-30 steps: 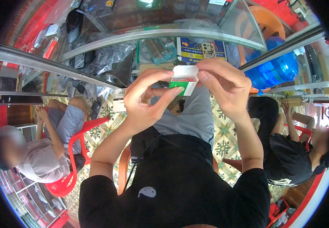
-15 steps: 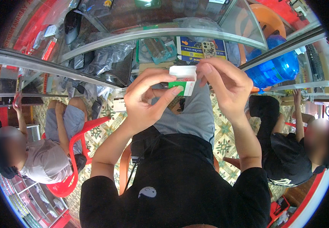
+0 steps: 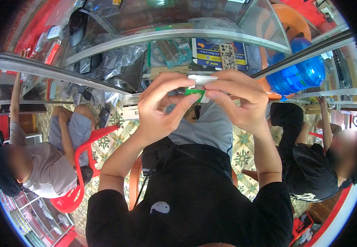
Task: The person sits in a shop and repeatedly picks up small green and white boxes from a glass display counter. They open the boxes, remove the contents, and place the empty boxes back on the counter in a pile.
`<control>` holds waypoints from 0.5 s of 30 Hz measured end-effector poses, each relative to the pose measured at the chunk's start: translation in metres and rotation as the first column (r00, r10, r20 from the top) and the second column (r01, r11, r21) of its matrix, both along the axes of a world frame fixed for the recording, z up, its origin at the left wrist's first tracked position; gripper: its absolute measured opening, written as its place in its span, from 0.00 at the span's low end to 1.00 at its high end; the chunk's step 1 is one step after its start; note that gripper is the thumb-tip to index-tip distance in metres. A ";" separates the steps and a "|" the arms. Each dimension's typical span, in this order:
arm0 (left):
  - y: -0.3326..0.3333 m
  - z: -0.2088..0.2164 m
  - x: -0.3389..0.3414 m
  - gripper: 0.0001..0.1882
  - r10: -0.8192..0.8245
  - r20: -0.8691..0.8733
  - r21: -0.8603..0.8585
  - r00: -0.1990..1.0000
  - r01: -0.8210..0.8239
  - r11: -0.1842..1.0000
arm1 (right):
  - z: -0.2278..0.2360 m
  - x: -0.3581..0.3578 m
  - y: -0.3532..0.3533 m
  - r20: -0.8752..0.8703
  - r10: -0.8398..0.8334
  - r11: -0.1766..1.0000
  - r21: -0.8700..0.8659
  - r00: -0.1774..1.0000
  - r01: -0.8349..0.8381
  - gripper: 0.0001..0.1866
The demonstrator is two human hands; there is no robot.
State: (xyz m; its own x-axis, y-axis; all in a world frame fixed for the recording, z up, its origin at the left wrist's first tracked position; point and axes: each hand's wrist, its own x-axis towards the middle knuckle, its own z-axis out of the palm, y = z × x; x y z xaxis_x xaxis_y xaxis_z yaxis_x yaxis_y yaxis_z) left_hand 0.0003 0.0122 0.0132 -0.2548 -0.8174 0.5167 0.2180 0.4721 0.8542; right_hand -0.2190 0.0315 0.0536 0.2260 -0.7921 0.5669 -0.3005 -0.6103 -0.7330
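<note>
A small green and white cardboard box (image 3: 193, 95) is held up in front of my body, above my lap. Its white top flap (image 3: 202, 79) stands raised. My left hand (image 3: 158, 105) is closed on the box's left side, thumb on the green front and fingers behind. From the right, the thumb and fingertips of my right hand (image 3: 244, 101) pinch the box at its right edge, close below the flap. The fingers cover most of the opening, so I cannot make out what lies inside.
Beyond my hands stands a glass display case with a metal frame (image 3: 178, 36). A patterned phone (image 3: 228, 55) lies on a blue and yellow package there. A blue water jug (image 3: 296, 76) stands to the right. People sit at both sides, one on a red chair (image 3: 81, 164).
My right hand has come in from the right and taken hold of the box's right edge. The box has tilted, and less of its opening shows. The person at left has leaned slightly.
</note>
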 end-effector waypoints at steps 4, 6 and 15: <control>-0.002 -0.001 0.000 0.17 -0.003 0.009 -0.010 1.000 0.003 1.000 | -0.002 0.000 -0.004 0.278 -0.042 0.999 0.039 0.960 0.032 0.08; -0.002 -0.002 0.000 0.17 0.006 0.030 -0.033 1.000 -0.005 0.999 | 0.004 0.007 0.000 0.396 -0.078 0.978 0.208 0.915 -0.007 0.08; 0.008 -0.003 -0.007 0.16 -0.004 -0.198 0.147 0.980 0.034 0.989 | -0.006 0.010 0.006 0.449 0.007 0.909 0.369 0.893 -0.193 0.11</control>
